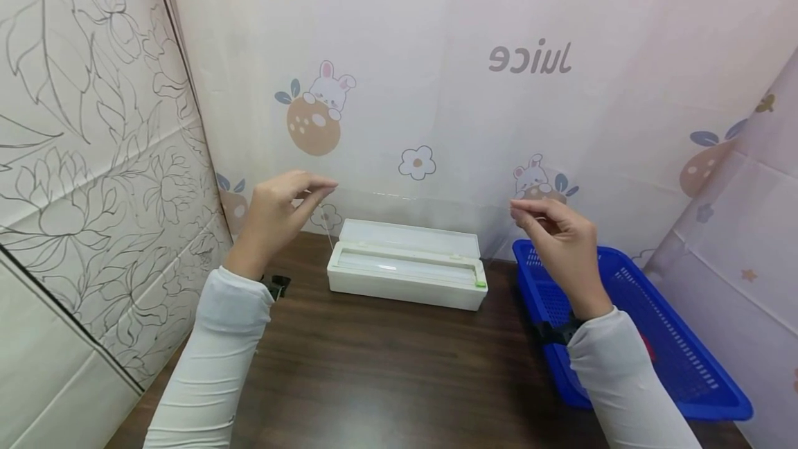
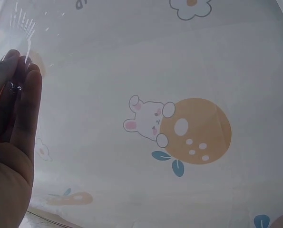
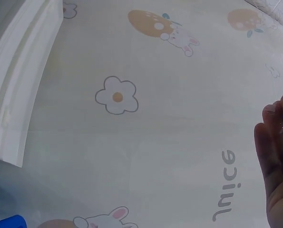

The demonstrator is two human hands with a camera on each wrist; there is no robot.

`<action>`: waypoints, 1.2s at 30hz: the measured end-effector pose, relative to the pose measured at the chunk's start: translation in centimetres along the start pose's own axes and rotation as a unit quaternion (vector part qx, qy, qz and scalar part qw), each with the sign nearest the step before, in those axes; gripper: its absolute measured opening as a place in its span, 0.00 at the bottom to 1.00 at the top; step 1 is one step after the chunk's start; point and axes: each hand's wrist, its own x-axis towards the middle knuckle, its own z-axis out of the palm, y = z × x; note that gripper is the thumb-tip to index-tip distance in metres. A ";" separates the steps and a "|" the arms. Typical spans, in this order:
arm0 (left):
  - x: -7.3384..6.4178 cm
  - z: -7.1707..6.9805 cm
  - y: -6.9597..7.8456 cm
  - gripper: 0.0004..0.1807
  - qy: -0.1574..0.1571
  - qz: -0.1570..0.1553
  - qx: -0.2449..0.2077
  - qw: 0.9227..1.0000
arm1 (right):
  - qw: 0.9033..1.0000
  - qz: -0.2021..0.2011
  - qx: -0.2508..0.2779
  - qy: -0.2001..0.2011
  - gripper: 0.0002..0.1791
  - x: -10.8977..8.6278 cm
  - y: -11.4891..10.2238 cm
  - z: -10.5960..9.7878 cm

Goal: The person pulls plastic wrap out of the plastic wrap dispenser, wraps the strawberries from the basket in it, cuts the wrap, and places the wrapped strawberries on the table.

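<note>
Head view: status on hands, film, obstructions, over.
Left hand, right hand: pinching clear film, stretched between them. White box below, lid open. No obstruction seen; blue basket at right.

Desk (image 1: pixel 386 359): dark brown, wood-grained; pale glare toward 6 o'clock. Directly on it: at 12 o'clock, long white box (image 1: pixel 405 287), lid (image 1: pixel 408 237) swung open; at 3 o'clock, blue perforated basket (image 1: pixel 676 326), just beside box, not touching.

From above, the head view looks forward-down; nearer, both wrist views face the same printed backdrop (image 1: pixel 411 95).
</note>
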 end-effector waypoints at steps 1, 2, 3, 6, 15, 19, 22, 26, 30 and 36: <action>0.0 0.0 0.0 0.07 0.001 0.001 -0.002 1.000 | 1.000 -0.002 -0.004 -0.001 0.10 0.0 0.0 -0.1; -0.1 -0.1 0.0 0.07 0.002 0.004 -0.002 1.000 | 1.000 -0.005 -0.008 -0.002 0.10 -0.1 -0.1 -0.1; -0.1 -0.2 0.1 0.07 0.004 0.008 -0.003 1.000 | 1.000 -0.008 -0.014 -0.003 0.09 -0.2 -0.1 -0.2; -0.3 -0.4 0.2 0.07 0.006 0.018 0.000 1.000 | 1.000 -0.015 -0.024 -0.007 0.09 -0.3 -0.4 -0.3; -0.8 -0.7 0.7 0.08 -0.002 0.018 -0.026 1.000 | 0.998 0.005 -0.048 -0.033 0.12 -0.6 -0.7 -1.0; -1.1 -0.8 0.9 0.10 -0.008 0.011 -0.050 0.999 | 0.997 0.023 -0.054 -0.053 0.12 -1.0 -0.1 -1.4; -1.4 -0.8 1.1 0.11 -0.008 0.012 -0.066 0.998 | 0.997 0.003 -0.059 -0.058 0.11 -1.3 1.1 -1.7; -1.5 -0.9 1.4 0.12 -0.005 0.024 -0.076 0.997 | 0.996 -0.026 -0.065 -0.057 0.12 -1.6 2.3 -1.9; -1.6 -1.1 1.7 0.12 -0.004 0.034 -0.080 0.996 | 0.996 -0.032 -0.056 -0.059 0.12 -2.0 2.4 -2.1; -2.5 -1.9 2.5 0.14 -0.019 0.038 -0.112 0.993 | 0.994 0.000 -0.023 -0.105 0.10 -3.3 1.7 -2.7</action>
